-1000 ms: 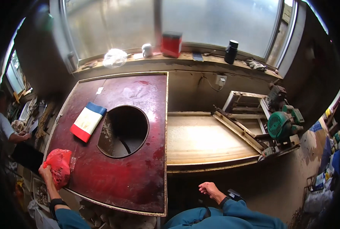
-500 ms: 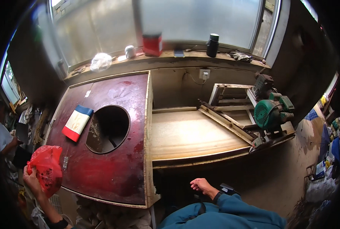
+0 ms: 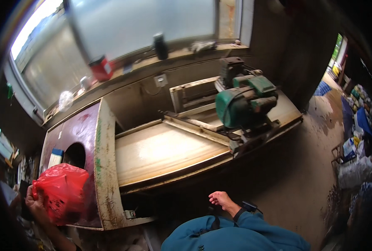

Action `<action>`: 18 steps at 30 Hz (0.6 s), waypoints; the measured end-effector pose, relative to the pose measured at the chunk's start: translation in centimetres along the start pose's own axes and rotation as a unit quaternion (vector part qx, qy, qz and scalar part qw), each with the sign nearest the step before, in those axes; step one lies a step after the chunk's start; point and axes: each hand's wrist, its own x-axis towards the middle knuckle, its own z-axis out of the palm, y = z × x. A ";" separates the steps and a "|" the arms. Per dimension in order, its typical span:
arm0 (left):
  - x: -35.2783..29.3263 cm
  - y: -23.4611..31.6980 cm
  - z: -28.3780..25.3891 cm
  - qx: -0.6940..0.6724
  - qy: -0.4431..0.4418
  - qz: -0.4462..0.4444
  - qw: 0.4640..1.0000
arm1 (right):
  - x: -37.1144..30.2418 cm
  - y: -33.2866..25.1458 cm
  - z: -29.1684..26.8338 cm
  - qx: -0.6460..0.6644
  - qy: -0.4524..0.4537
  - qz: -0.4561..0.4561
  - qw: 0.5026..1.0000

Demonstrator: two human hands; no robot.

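Note:
My left hand [image 3: 36,203] is closed round the gathered top of a red plastic bag [image 3: 64,192] with dark printing. The bag bulges and its contents are hidden. It hangs in front of the dark red cabinet top [image 3: 92,125], covering part of it. Behind the bag show a round hole [image 3: 75,154] in that top and a blue, white and red packet [image 3: 55,158]. At the lower middle, my right hand [image 3: 222,200] is in the air in front of the bench, fingers loosely bent and apart, holding nothing.
A wooden trough bench [image 3: 169,150] runs right from the cabinet, carrying a green motor [image 3: 240,104] on a metal frame. On the window sill stand a red box [image 3: 101,68], a dark bottle [image 3: 160,47] and gloves [image 3: 203,46]. Bags and clutter [image 3: 357,146] line the far right.
My view has swung to the right, so the cabinet and bench sit further left. The red bag, still in my left hand, now overlaps the cabinet top. My right hand stays low and empty.

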 end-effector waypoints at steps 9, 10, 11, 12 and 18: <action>-2.1 9.3 23.8 -0.109 -0.171 0.046 0.978 | -2.9 1.0 -12.8 0.160 0.157 -0.042 0.974; -2.0 9.2 25.6 -0.112 -0.187 0.048 0.975 | -3.2 1.2 -13.7 0.179 0.170 -0.044 0.968; -1.8 8.9 27.5 -0.107 -0.155 0.086 0.978 | -3.5 1.5 -14.9 0.181 0.188 -0.048 0.964; -1.4 9.1 29.2 -0.102 -0.124 0.126 0.979 | -4.0 1.5 -15.7 0.187 0.209 -0.044 0.959; -2.5 16.1 39.1 -0.102 -0.267 0.172 0.943 | -7.0 4.4 -22.1 0.301 0.304 -0.039 0.903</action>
